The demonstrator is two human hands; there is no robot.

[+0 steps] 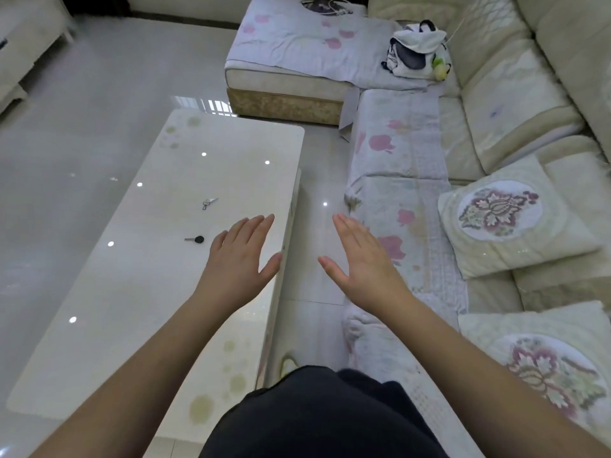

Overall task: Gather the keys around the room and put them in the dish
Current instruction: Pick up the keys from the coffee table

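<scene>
Two keys lie on the glossy white coffee table (139,292). A black-headed key (195,240) rests just left of my left hand (239,256). Farther back lies a small silver key on a ring (209,203). My left hand hovers flat over the table's right edge, fingers spread and holding nothing. My right hand (360,259) is held out flat over the gap between table and sofa, also with nothing in it. No dish shows in this view.
A cream sectional sofa (496,104) with a floral cover (400,180) runs along the right, with two embroidered cushions (506,216) and a black-and-white bag (415,49). An ottoman section (291,61) stands beyond the table. Shiny tiled floor (82,127) spreads to the left.
</scene>
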